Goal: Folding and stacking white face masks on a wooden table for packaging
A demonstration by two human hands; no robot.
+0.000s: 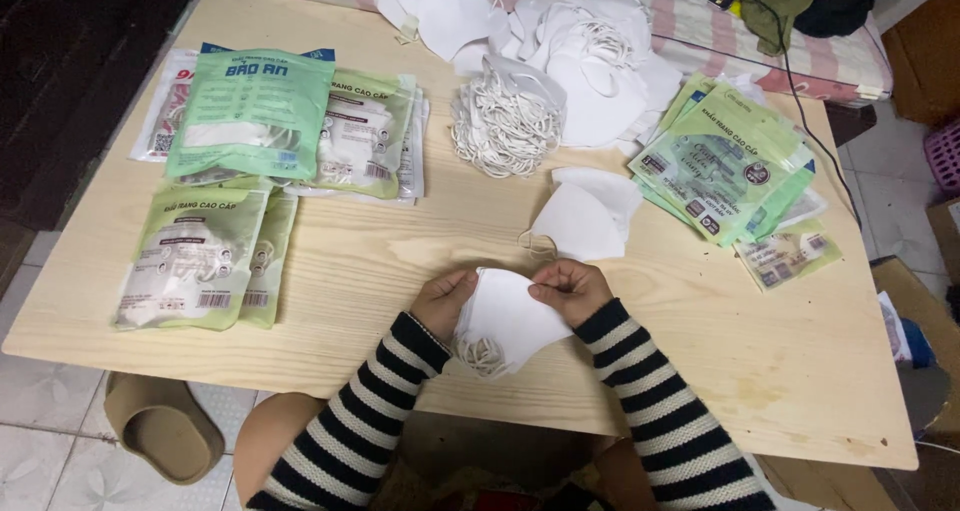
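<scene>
Both arms in long knitted sleeves, black with narrow white horizontal stripes, cuffs ending at wrists. 2 bare hands: left hand (443, 301), right hand (572, 289). No rings or watch visible.

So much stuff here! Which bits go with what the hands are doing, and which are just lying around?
In use:
left hand and right hand, holding a small stack of white masks
loose mask pile
flat green pouches
filled packs

Lying about:
brown slipper
dark cable
striped mattress
</scene>
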